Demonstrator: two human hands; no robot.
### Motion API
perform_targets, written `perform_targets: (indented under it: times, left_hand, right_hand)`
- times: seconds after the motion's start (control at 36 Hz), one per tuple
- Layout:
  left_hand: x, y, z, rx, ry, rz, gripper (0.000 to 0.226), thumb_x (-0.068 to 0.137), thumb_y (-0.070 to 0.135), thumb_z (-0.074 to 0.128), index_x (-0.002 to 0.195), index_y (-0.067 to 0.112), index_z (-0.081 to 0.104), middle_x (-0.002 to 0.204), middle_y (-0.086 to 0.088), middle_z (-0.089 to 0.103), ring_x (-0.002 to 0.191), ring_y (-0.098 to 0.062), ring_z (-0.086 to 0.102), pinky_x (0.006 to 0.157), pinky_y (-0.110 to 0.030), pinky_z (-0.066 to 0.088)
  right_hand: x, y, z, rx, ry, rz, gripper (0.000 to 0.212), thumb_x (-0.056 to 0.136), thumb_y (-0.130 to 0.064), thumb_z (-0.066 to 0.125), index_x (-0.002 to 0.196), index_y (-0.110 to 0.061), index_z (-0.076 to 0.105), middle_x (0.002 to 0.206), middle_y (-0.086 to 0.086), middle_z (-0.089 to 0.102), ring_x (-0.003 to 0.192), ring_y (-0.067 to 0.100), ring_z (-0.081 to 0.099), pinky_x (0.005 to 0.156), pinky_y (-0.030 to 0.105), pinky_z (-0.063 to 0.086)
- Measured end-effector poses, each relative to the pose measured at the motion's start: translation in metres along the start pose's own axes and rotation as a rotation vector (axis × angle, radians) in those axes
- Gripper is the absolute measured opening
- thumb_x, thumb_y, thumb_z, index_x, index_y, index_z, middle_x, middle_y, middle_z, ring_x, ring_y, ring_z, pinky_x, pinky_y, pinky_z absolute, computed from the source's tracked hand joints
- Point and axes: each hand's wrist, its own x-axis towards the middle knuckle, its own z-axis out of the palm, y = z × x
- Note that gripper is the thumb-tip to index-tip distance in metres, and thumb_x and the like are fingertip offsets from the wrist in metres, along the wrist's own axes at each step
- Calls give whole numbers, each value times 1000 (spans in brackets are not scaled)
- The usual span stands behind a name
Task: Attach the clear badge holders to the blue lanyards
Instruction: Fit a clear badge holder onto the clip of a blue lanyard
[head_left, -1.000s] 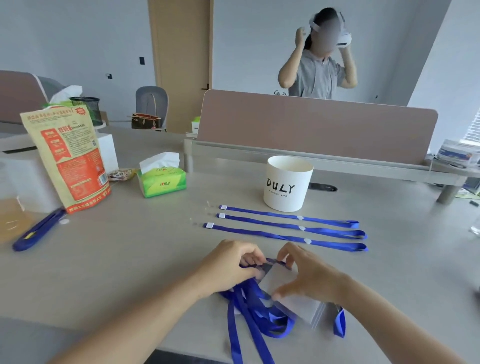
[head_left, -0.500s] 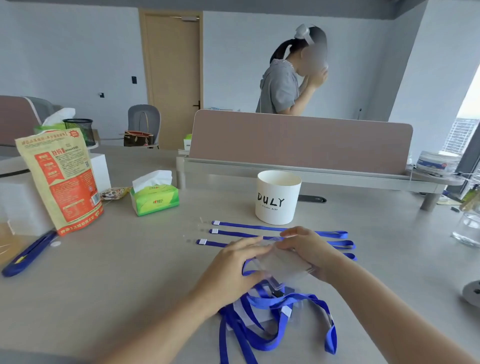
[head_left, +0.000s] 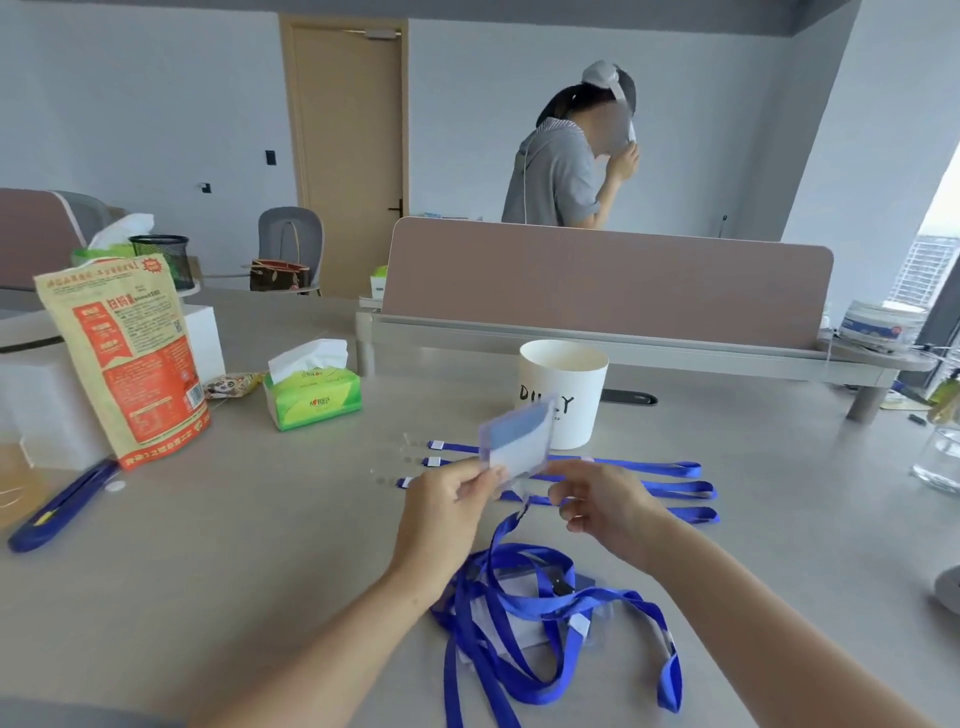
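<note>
A clear badge holder (head_left: 517, 441) is raised above the table, pinched at its lower left corner by my left hand (head_left: 451, 501). A blue lanyard (head_left: 501, 535) hangs from the holder's bottom edge down to a tangled pile of blue lanyards (head_left: 524, 623) lying over more clear holders. My right hand (head_left: 602, 504) hovers just right of the holder with its fingers loosely curled, and whether it touches the clip is unclear. Three straight blue lanyards (head_left: 670, 488) lie side by side on the table behind my hands.
A white cup (head_left: 571, 384) stands behind the straight lanyards. To the left are a green tissue pack (head_left: 311, 397), an orange snack bag (head_left: 127, 358) and a blue cutter (head_left: 57, 506). A glass (head_left: 940, 462) is at the right edge. A person stands beyond the desk divider (head_left: 608, 283).
Both hands lifted the badge holder from the pile up off the table, with one lanyard trailing from it. My view tilted upward.
</note>
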Motion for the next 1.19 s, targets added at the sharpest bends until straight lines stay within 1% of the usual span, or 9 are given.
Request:
perform_targets:
  times: [0.08, 0.33, 0.42, 0.58, 0.69, 0.86, 0.97, 1.08, 1.19]
  left_hand:
    - [5, 2, -4, -97, 23, -67, 17, 94, 21, 63, 82, 24, 74, 84, 1, 78, 79, -11, 75, 83, -41, 58]
    - [8, -8, -19, -247, 129, -179, 13, 87, 25, 69, 78, 16, 74, 79, -17, 75, 80, -34, 73, 80, -56, 58]
    - [9, -10, -27, -243, 192, -173, 15, 73, 29, 72, 87, 25, 73, 88, -5, 76, 86, -28, 71, 78, -46, 59]
    - [10, -9, -40, -599, 315, -233, 55, 81, -13, 65, 118, 19, 42, 114, -8, 63, 99, -23, 66, 67, -32, 61]
    - [8, -19, -51, -655, 390, -281, 82, 79, -18, 65, 137, 28, 30, 118, -9, 59, 101, -27, 64, 61, -28, 59]
    - [2, -26, -64, -378, 194, -329, 45, 75, 10, 81, 114, 25, 64, 130, -2, 59, 83, -17, 67, 72, -26, 59]
    - [-1, -28, -75, -52, -33, -354, 77, 57, 39, 92, 126, 32, 58, 117, 9, 63, 65, -6, 67, 58, -8, 47]
    - [6, -33, -80, 166, -26, -250, 40, 58, 57, 83, 82, 27, 72, 62, 8, 51, 50, -10, 42, 53, -22, 35]
    - [15, -33, -82, 251, 18, -247, 48, 76, 50, 76, 52, 15, 55, 39, 9, 34, 39, -7, 29, 41, -18, 21]
  right_hand:
    - [0, 4, 8, -184, -55, -64, 29, 86, 0, 51, 100, -12, 74, 76, 7, 59, 57, 15, 48, 57, 26, 42]
    - [-3, 5, 30, -481, -119, -295, 18, 88, -34, 66, 82, -20, 76, 86, 4, 71, 78, 12, 54, 75, 25, 42]
    - [-3, 4, 33, -498, -137, -332, 16, 89, -29, 67, 78, -20, 75, 89, 3, 74, 87, 14, 63, 87, 26, 45]
    - [-7, -1, 40, -613, -215, -416, 15, 97, -20, 55, 85, -16, 64, 87, 1, 73, 89, 11, 67, 83, 22, 48]
    - [-8, 1, 49, -784, -142, -526, 13, 98, -20, 47, 87, -17, 52, 75, -2, 59, 67, 11, 59, 64, 24, 45]
    - [-2, 3, 50, -1050, -97, -728, 13, 96, -23, 53, 98, -26, 41, 73, -12, 48, 62, 8, 46, 57, 19, 38]
    - [3, -7, 35, -1083, -47, -815, 8, 96, -23, 55, 93, -20, 48, 79, -5, 57, 73, 15, 54, 62, 26, 47]
    - [5, -17, 18, -1093, -61, -745, 13, 91, -26, 62, 79, -24, 57, 78, -7, 62, 72, 11, 55, 61, 18, 41]
    - [8, -10, 14, -941, -60, -606, 15, 90, -28, 65, 75, -24, 66, 65, -6, 68, 52, 6, 50, 50, 11, 38]
